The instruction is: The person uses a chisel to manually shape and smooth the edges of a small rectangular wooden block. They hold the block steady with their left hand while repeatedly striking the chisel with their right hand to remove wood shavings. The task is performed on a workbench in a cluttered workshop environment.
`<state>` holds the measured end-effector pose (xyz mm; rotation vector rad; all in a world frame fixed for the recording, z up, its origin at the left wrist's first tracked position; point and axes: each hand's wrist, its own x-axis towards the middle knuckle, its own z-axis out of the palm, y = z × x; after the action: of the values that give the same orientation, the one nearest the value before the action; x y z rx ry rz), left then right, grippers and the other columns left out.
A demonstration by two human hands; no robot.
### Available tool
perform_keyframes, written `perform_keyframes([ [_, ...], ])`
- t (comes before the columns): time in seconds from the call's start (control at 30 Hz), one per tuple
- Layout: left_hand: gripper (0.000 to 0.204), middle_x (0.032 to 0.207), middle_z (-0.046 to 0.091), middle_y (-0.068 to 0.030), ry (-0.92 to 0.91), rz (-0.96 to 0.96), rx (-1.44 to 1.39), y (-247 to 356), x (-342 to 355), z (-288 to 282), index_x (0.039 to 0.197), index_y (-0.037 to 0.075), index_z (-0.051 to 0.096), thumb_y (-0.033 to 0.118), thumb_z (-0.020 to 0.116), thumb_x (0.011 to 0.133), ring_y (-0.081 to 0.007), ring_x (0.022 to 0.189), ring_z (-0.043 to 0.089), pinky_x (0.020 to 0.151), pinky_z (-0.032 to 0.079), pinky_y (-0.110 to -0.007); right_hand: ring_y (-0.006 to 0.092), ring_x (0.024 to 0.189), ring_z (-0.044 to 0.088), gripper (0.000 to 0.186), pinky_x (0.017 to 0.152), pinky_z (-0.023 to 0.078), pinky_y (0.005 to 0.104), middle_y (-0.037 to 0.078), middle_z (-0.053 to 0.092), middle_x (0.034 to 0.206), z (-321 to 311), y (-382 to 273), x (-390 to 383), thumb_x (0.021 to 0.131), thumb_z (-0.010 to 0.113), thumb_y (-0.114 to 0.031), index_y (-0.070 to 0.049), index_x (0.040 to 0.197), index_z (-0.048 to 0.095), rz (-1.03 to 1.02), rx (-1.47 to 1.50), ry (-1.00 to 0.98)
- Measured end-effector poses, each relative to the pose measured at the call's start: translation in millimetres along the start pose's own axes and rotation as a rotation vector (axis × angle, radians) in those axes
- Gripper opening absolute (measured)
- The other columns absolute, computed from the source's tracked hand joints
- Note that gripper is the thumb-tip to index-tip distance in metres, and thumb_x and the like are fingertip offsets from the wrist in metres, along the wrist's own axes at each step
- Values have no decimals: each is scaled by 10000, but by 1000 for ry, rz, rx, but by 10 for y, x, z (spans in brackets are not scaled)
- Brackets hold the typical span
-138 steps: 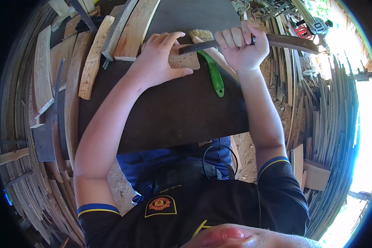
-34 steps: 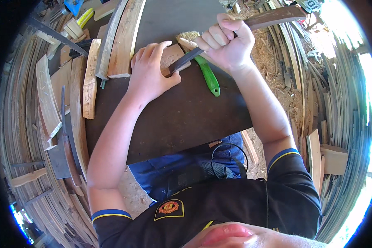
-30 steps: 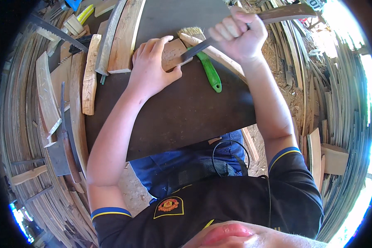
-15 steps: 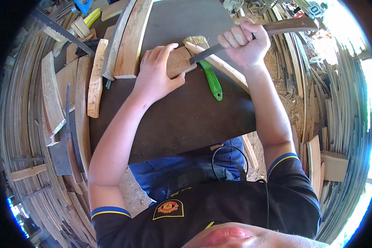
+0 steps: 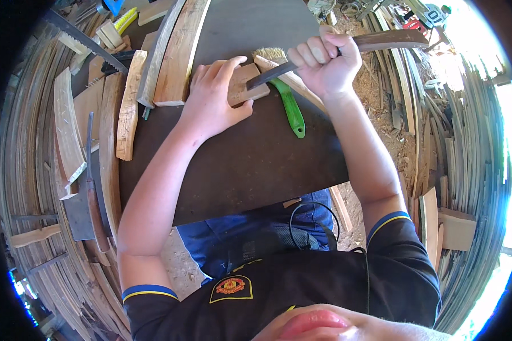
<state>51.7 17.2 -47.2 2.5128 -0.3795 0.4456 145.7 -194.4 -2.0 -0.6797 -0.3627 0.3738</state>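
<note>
From the head view, the left hand (image 5: 213, 96) lay flat and spread over a small wooden block (image 5: 246, 85) on the dark table (image 5: 250, 165), fingers extended along its near edge and thumb stretched toward its right side, pressing rather than gripping, apparently to keep the block from sliding. The right hand (image 5: 324, 59) was closed in a tight fist around a long knife (image 5: 375, 42) with a dark curved wooden handle that ran off to the upper right; its blade sloped down-left to meet the top of the block just past the left thumb, a tilt that suited shaving or splitting the wood. The block sat near the table's far edge, between the two hands. Just behind it lay a brush (image 5: 287, 96) with a green handle and pale bristles, its handle pointing toward the person, within easy reach of the right hand, and a pale wooden strip (image 5: 290, 82) crossed beside it under the blade. To the left of the block, long curved planks (image 5: 176, 57) rested on the table, with another curved piece (image 5: 128, 108) lying at its left edge. A saw (image 5: 91, 187) lay further left on stacked slats, well apart from the hands. Bundles of thin slats (image 5: 461, 142) ringed the workplace.
</note>
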Motion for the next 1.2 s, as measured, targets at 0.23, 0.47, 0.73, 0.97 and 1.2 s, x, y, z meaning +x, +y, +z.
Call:
perform_keyframes([
  [0.23,728,1287,554,-158,-30,35,-90,-6,-18,-31,1393,90,427,201,770,760,-359,1239,502,1071,398,-465,138,512,102,314,560,191,321,-31,152,489,-55,-92,5,775,473,-203,-167,577,233,21,-44,-39],
  [0.47,743,1291,555,-157,-53,43,-75,-33,5,-39,1411,89,413,200,762,765,-352,1248,495,1073,398,-474,138,517,117,299,559,196,325,-27,151,494,35,83,-44,765,471,-200,-158,582,238,3,-23,-77],
  [0.73,781,1284,552,-153,-40,27,-105,-45,9,-57,1441,92,385,200,761,764,-344,1241,490,1083,386,-460,147,515,103,316,552,183,329,-26,135,498,-44,-184,18,735,486,-201,-163,570,219,-41,-90,-9],
  [0.97,777,1281,554,-152,-68,46,-109,-61,-5,-44,1437,88,387,200,762,766,-335,1239,491,1089,379,-444,154,525,138,302,578,210,331,-23,157,502,139,259,-79,778,467,-216,-158,588,240,110,-21,-235],
  [1.2,792,1318,556,-133,-55,35,-149,-31,-20,-49,1446,115,382,214,776,767,-331,1271,480,1095,383,-450,149,524,137,291,575,208,327,-26,162,497,-105,-112,5,774,472,-198,-156,586,255,-9,-38,-72],
])
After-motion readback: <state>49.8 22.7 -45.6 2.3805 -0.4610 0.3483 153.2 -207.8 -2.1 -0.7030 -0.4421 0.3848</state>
